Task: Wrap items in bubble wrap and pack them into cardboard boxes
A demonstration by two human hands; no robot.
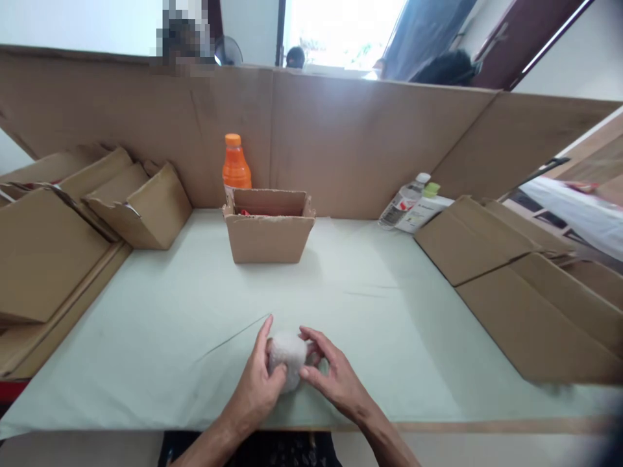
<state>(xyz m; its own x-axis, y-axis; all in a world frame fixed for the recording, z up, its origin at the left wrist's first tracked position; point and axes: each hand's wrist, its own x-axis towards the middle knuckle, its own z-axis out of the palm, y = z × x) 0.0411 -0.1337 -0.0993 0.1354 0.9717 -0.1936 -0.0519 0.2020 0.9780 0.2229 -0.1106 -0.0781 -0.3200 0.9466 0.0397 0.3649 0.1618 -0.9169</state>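
A whitish, rounded bundle (288, 351) with a dimpled surface like bubble wrap is near the front edge of the table, between my two hands. My left hand (259, 376) grips its left side, thumb pressed on the near face and the index finger stretched along the far side. On the other side, my right hand (333, 371) curves round the bundle, with the thumb at its near right edge and the fingers bent behind. What is inside the wrapping, if anything, cannot be made out.
A small cardboard box (270, 239) stands ahead, with an orange bottle (235, 165) behind it. Larger cardboard boxes line the left (48, 253) and right (540, 318) sides. A clear bottle (403, 204) and a white container (422, 213) lean at the back right. A cardboard wall (341, 143) closes the back.
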